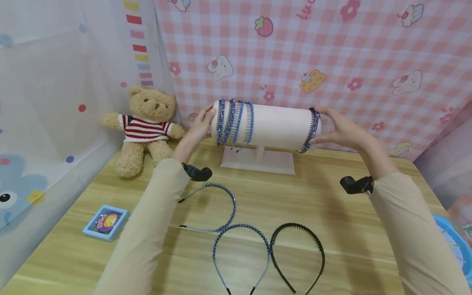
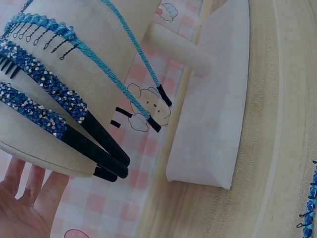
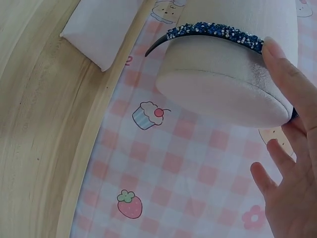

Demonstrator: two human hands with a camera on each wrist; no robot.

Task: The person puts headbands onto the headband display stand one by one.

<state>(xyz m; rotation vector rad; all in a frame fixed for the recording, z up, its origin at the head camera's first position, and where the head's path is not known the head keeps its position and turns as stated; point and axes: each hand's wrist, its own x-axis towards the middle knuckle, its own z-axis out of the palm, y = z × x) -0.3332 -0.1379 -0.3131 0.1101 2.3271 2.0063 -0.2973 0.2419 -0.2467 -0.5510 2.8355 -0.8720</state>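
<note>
A pale padded roll (image 1: 280,125) lies sideways on a T-shaped headband stand with a flat base (image 1: 239,162). Two glittery blue headbands (image 2: 42,74) and two braided light-blue ones (image 1: 251,123) sit around its left part. My left hand (image 1: 199,127) rests against the roll's left end; its fingers look straight in the left wrist view, thumb hidden. At the right end, my right hand (image 1: 341,129) holds a glittery blue toothed headband (image 1: 314,127) that is around the roll. The thumb (image 3: 275,52) presses on its glittery band; the other fingers are spread past the roll's end.
Two blue headbands (image 1: 234,205) (image 1: 241,225) and a black toothed headband (image 1: 323,254) lie on the wooden table (image 1: 295,200). A teddy bear (image 1: 147,123) sits back left, near a small blue-framed box (image 1: 107,222). A blue round-rimmed item (image 1: 442,221) is at right.
</note>
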